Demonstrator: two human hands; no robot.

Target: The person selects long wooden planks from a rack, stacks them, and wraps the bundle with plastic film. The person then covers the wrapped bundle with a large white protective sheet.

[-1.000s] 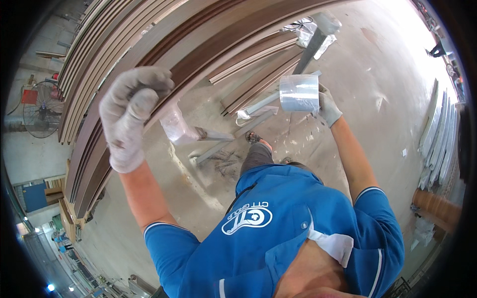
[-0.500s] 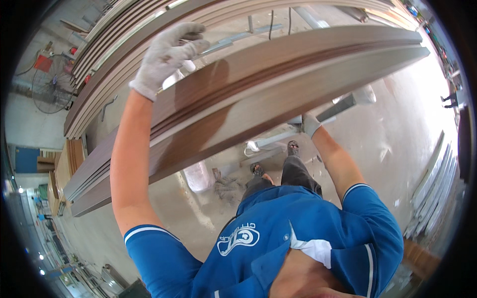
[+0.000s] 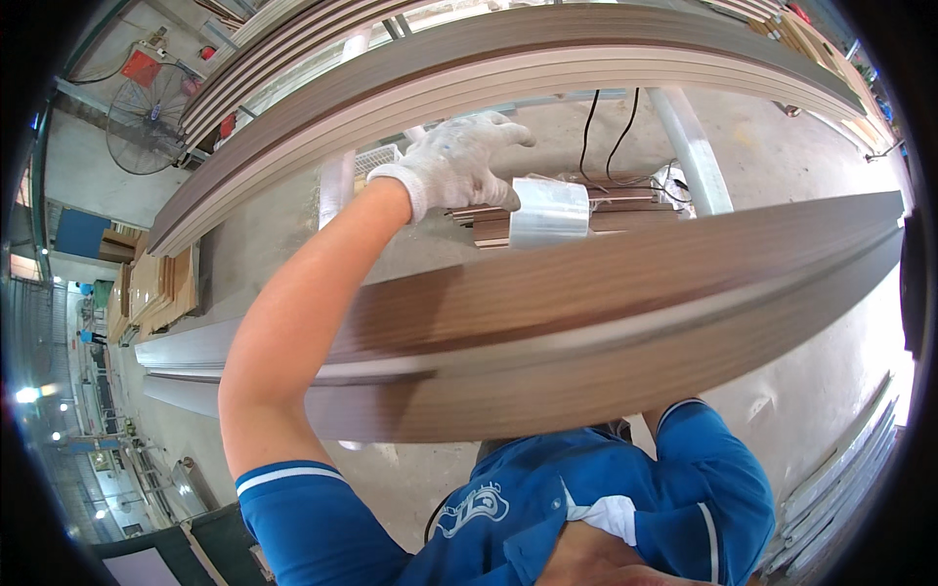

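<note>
One left hand (image 3: 457, 162), spread, beside clear roll (image 3: 549, 213)

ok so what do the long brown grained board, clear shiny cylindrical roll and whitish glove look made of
Long brown grained board: wood or wood-look laminate, satin; streaks run lengthwise, but its core is hidden.
Clear shiny cylindrical roll: probably plastic film, glossy; it catches bright glare and looks translucent.
Whitish glove: likely knitted fabric, matte; its soft-looking cuff shows no shine.

Open gap btwn near wood-grain plank (image 3: 606, 293) & far brown boards (image 3: 508, 70); L fingers (image 3: 512, 135) in it w/ plastic film roll (image 3: 549, 213) just beside. Black cables (image 3: 588, 125) (hanging down) & metal leg (image 3: 692, 148) obstruct R side.
</note>
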